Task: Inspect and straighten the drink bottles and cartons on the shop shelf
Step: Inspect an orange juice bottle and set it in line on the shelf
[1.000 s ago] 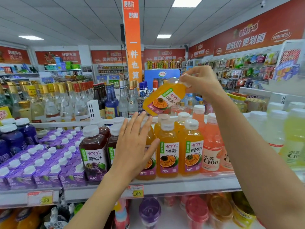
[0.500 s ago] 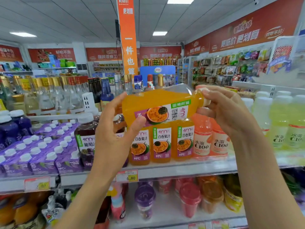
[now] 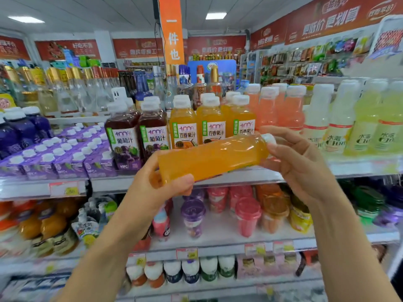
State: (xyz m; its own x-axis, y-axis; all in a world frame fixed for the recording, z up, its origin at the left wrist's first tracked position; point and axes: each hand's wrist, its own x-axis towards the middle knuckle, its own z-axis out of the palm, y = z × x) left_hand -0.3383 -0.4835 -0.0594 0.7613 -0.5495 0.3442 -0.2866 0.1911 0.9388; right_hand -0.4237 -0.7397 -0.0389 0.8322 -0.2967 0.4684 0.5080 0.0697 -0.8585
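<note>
Left hand (image 3: 157, 192) grips the bottle (image 3: 213, 158) by its base and right hand (image 3: 298, 162) pinches its cap, holding it sideways before the shelf (image 3: 250, 174); I fear a slack pinch would drop it onto the standing row (image 3: 211, 127).

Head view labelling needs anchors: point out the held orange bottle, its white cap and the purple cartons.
orange bottle (image 3: 213, 158): head view, middle of its body.
white cap (image 3: 268, 138): head view, the cap's visible side.
purple cartons (image 3: 67, 168): head view, front face of a front-row carton.
</note>
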